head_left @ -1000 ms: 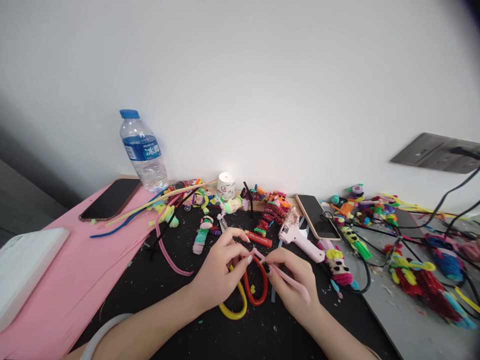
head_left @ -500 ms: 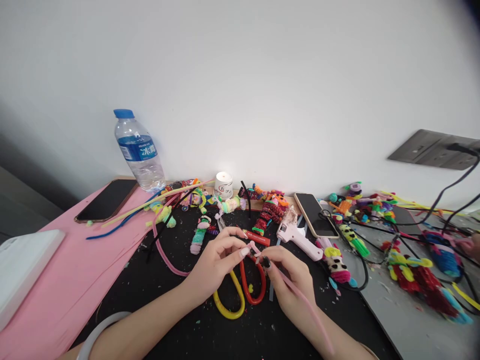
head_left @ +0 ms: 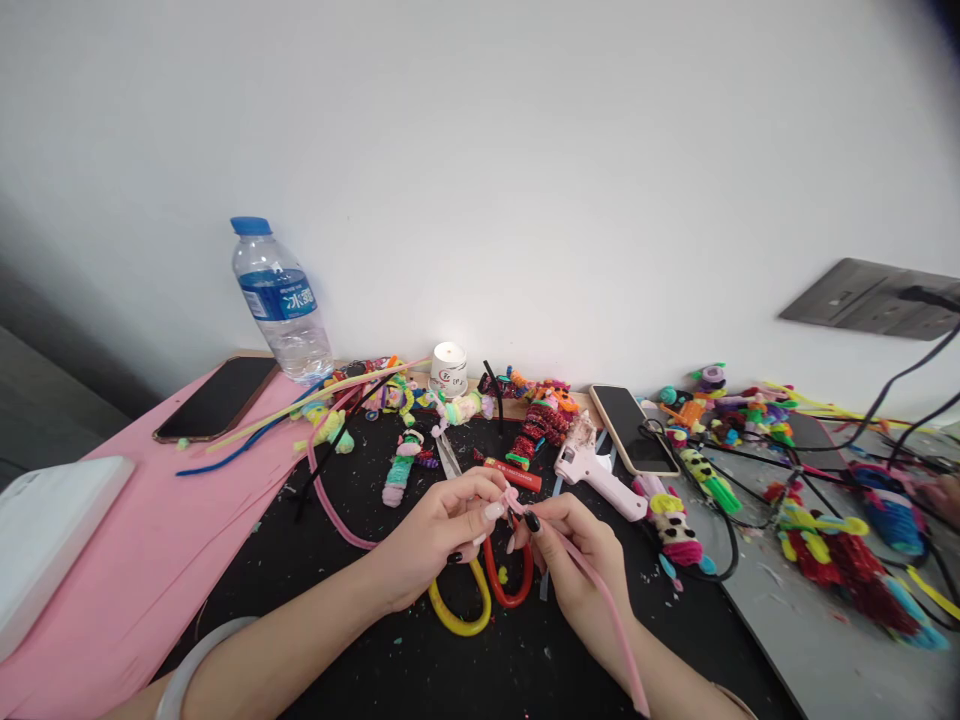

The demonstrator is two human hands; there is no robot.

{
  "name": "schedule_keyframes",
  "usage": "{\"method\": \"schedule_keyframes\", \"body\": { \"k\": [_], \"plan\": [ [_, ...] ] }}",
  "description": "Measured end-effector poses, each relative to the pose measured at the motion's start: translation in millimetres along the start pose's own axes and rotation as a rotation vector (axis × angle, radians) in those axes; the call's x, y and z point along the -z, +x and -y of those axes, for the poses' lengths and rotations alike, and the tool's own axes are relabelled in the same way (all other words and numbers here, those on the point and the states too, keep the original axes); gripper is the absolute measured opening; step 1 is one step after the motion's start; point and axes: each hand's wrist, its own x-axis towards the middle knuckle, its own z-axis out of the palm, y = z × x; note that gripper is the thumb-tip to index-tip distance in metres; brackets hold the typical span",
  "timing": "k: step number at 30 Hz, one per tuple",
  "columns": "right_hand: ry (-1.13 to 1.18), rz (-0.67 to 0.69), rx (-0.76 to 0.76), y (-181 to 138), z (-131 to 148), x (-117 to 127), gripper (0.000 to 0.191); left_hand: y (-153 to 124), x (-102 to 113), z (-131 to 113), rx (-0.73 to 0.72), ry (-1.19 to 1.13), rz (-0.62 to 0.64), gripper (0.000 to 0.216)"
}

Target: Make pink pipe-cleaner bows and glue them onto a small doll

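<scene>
My left hand (head_left: 439, 540) and my right hand (head_left: 574, 560) meet over the black mat (head_left: 360, 620), both pinched on the end of a pale pink pipe cleaner (head_left: 607, 620). That pipe cleaner trails back along my right forearm. Under the fingers lie a red pipe-cleaner loop (head_left: 514, 585) and a yellow loop (head_left: 461, 610). A red stick (head_left: 514, 474) and scissors (head_left: 448, 458) lie just beyond my hands.
A water bottle (head_left: 279, 305) and a phone (head_left: 217, 398) stand at the back left on pink paper (head_left: 135, 560). A white cup (head_left: 448, 370), a pink glue gun (head_left: 596, 470), a second phone (head_left: 634, 430), several pipe-cleaner figures and cables crowd the back and right. Another person's hand (head_left: 941, 497) shows at far right.
My hands have lifted slightly and closed tighter together on the pink pipe cleaner. Its free tail has swung from lying across my right hand to running back along my forearm.
</scene>
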Motion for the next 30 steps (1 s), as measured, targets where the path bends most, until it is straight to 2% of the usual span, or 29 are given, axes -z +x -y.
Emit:
{"method": "schedule_keyframes", "body": {
  "k": [7,15,21,30],
  "plan": [
    [0.025,0.006,-0.044,1.0,2.0,-1.4,0.014,-0.8,-0.7,-2.3,0.080,-0.115,0.048,0.014],
    [-0.001,0.031,0.009,0.1,2.0,1.7,0.011,-1.8,0.4,-2.7,0.130,-0.145,0.100,0.015],
    [-0.057,-0.003,0.000,1.8,2.2,4.6,0.009,1.2,3.1,-1.2,0.032,0.051,0.035,0.016],
    [0.069,-0.004,-0.159,7.6,5.5,3.4,0.017,0.6,4.4,-3.7,-0.018,0.255,0.046,0.020]
  ]
}}
